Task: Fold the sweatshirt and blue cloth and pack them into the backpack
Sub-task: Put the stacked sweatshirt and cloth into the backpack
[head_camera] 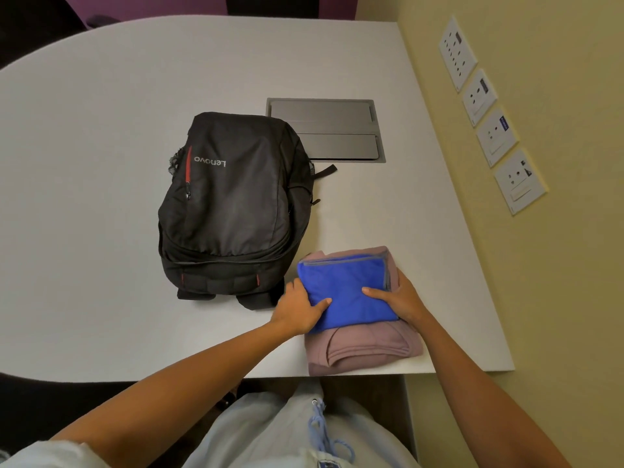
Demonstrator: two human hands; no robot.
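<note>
— What's around you on the desk [101, 163]?

— A black backpack [233, 204] lies flat on its back just left of my pile, front panel up, the Lenovo lettering upside down to me. Behind it, set into the desktop, is a grey metal cable hatch [332, 130] with its flaps shut; one backpack strap end lies just at its near edge. On the wall to my right runs a row of white socket plates [489, 119]. Nothing lies between my pile and the backpack except a strip of bare desk.

— Is the backpack open?

— Every zip I can see looks closed, so I can't see anything inside it.

— And the clothes?

— The sweatshirt [364, 352], a dusty mauve, is folded and sits near the desk's front edge. The blue cloth [344, 292], folded into a rough square with grey edging, rests on top of it, leaving the sweatshirt showing in front and behind.

— Your hands?

— My left hand [300, 309] grips the pile's left side, thumb pressed on top of the blue cloth, fingers hidden. My right hand [398, 298] does the same on the right, thumb on the cloth, fingers curled around the edge of the pile.
</note>
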